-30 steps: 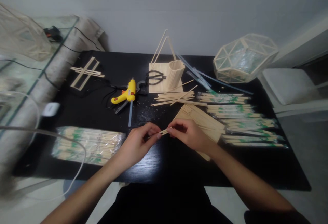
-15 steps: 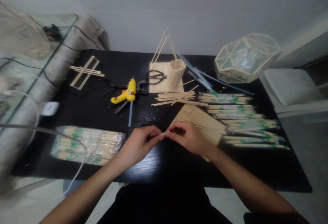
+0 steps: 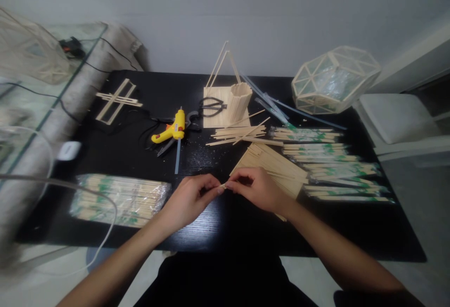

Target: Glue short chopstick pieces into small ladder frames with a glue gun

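Note:
My left hand point(image 3: 192, 198) and my right hand point(image 3: 259, 190) meet over the near middle of the black table, fingertips almost touching. Both are closed in a pinch on a small piece of wooden stick point(image 3: 223, 186), most of it hidden by the fingers. Just beyond and under my right hand lies a flat panel of wooden sticks point(image 3: 286, 168). Farther back, loose wooden sticks point(image 3: 239, 132) lie in a pile. To the left of them rests a yellow glue gun point(image 3: 177, 126) with a clear glue stick point(image 3: 177, 156) coming out of its rear.
A wrapped bundle of chopsticks point(image 3: 119, 199) lies at left, and several wrapped packets point(image 3: 337, 168) at right. Scissors point(image 3: 213, 105), a stick cup point(image 3: 240, 101) on a square base and a faceted frame point(image 3: 335, 79) stand at the back. A white cable point(image 3: 114, 218) hangs at left.
The view has shifted slightly. My hands keep almost the same pinch, and a little more of the small stick piece shows between the fingertips.

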Available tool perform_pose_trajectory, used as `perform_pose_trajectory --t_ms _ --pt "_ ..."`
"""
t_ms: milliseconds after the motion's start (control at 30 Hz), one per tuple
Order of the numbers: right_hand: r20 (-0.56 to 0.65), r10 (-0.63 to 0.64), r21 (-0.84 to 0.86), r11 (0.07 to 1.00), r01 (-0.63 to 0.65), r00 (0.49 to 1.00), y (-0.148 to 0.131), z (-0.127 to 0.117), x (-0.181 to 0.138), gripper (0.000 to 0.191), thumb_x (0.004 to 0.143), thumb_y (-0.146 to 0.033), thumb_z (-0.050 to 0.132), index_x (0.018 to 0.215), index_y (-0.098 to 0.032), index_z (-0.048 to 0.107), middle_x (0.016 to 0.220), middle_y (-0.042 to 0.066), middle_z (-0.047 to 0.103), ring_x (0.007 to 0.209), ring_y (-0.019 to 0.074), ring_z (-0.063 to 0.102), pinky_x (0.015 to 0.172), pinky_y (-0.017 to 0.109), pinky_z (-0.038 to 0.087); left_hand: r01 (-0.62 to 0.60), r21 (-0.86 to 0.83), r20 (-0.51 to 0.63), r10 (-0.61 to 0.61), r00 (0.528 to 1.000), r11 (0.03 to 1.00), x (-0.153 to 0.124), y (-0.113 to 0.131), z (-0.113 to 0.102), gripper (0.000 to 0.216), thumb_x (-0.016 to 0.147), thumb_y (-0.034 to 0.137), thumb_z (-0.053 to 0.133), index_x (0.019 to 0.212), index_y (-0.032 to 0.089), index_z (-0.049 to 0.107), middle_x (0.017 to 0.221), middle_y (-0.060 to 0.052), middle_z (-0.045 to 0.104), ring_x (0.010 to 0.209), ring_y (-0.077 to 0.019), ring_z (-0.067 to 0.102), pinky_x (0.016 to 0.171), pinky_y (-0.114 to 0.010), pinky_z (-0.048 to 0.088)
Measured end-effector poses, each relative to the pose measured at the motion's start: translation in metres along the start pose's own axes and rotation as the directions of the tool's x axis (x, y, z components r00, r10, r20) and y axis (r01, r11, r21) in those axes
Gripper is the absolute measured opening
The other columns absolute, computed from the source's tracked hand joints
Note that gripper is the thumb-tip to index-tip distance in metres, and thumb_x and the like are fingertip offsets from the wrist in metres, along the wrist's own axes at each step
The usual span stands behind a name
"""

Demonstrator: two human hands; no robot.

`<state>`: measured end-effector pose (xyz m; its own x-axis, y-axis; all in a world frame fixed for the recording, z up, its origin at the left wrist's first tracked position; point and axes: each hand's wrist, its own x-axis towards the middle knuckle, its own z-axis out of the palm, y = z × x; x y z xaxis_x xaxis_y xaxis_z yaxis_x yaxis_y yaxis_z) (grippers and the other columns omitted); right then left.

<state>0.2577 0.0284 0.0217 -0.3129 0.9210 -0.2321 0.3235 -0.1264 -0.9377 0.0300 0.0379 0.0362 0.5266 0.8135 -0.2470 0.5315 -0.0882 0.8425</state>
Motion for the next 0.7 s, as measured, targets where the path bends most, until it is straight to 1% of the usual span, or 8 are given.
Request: perform_pose_trajectory --t_ms 167,233,300,400,500,567,600,700 --pt "-0.012 -0.010 -0.024 1.000 0.009 1.000 -0.001 -0.003 0.000 0.021 0.090 -0.039 0.074 0.084 -0.019 0.078 0.074 0.002 0.072 0.067 0.0162 0.062 0.064 0.030 0.046 0.007 0.004 0.032 -0.007 0.999 1.000 -0.001 0.002 -0.004 0.028 0.103 0.044 0.059 0.092 0.021 0.072 0.082 0.001 0.072 0.074 -0.0150 0.065 0.070 -0.026 0.044" --pt "-0.051 -0.017 -0.001 1.000 0.017 0.999 -0.001 -0.009 0.002 0.022 0.091 -0.039 0.071 0.084 -0.019 0.077 0.074 0.002 0.071 0.068 0.0164 0.062 0.064 0.031 0.046 0.018 0.015 0.053 -0.019 0.998 1.000 -0.003 0.002 -0.009 0.027 0.103 0.044 0.058 0.096 0.021 0.071 0.080 0.002 0.071 0.073 -0.0150 0.064 0.070 -0.026 0.045" --pt "-0.131 -0.020 0.034 0.999 0.024 0.991 -0.001 -0.016 0.004 0.022 0.090 -0.040 0.071 0.081 -0.020 0.075 0.073 0.002 0.070 0.067 0.0164 0.061 0.064 0.031 0.047 0.031 0.004 0.055 -0.031 0.998 1.000 -0.007 -0.001 -0.015 0.028 0.104 0.045 0.056 0.099 0.021 0.069 0.077 0.002 0.069 0.071 -0.0150 0.064 0.069 -0.026 0.046" --pt "-0.262 -0.010 0.115 0.992 0.041 0.965 -0.002 -0.029 0.009 0.025 0.087 -0.041 0.073 0.074 -0.021 0.069 0.066 0.000 0.064 0.062 0.0157 0.058 0.064 0.032 0.049 0.051 -0.054 -0.006 -0.051 0.999 0.997 -0.016 -0.009 -0.024 0.028 0.104 0.047 0.056 0.104 0.022 0.068 0.080 0.001 0.070 0.073 -0.0154 0.066 0.071 -0.026 0.050" --pt "-0.347 0.015 0.198 0.979 0.057 0.938 -0.005 -0.038 0.010 0.025 0.086 -0.041 0.072 0.072 -0.022 0.066 0.063 -0.001 0.061 0.061 0.0155 0.057 0.063 0.031 0.050 0.068 -0.160 -0.120 -0.088 0.989 0.985 -0.025 -0.016 -0.030 0.028 0.101 0.048 0.061 0.106 0.021 0.068 0.080 0.000 0.069 0.073 -0.0152 0.066 0.069 -0.025 0.052" --pt "-0.331 0.010 0.211 0.975 0.064 0.944 -0.008 -0.042 0.009 0.025 0.086 -0.039 0.071 0.068 -0.022 0.065 0.063 -0.001 0.061 0.061 0.0154 0.057 0.062 0.031 0.050 0.069 -0.237 -0.210 -0.121 0.970 0.969 -0.028 -0.018 -0.035 0.028 0.099 0.048 0.065 0.103 0.020 0.069 0.079 0.000 0.067 0.070 -0.0144 0.064 0.066 -0.024 0.051" --pt "-0.292 0.001 0.201 0.978 0.061 0.956 -0.009 -0.043 0.008 0.025 0.086 -0.038 0.071 0.067 -0.022 0.065 0.063 0.000 0.061 0.061 0.0154 0.057 0.062 0.031 0.050 0.066 -0.266 -0.249 -0.135 0.959 0.962 -0.028 -0.018 -0.038 0.029 0.098 0.048 0.067 0.101 0.020 0.069 0.078 0.000 0.067 0.069 -0.0140 0.063 0.065 -0.024 0.051" --pt "-0.083 -0.034 0.159 0.986 0.047 0.996 -0.011 -0.043 0.006 0.027 0.087 -0.039 0.070 0.066 -0.022 0.068 0.064 0.001 0.065 0.061 0.0159 0.059 0.060 0.031 0.050 0.033 -0.293 -0.321 -0.131 0.938 0.956 -0.024 -0.015 -0.047 0.032 0.097 0.050 0.068 0.092 0.018 0.068 0.074 0.000 0.064 0.066 -0.0133 0.059 0.065 -0.025 0.049"
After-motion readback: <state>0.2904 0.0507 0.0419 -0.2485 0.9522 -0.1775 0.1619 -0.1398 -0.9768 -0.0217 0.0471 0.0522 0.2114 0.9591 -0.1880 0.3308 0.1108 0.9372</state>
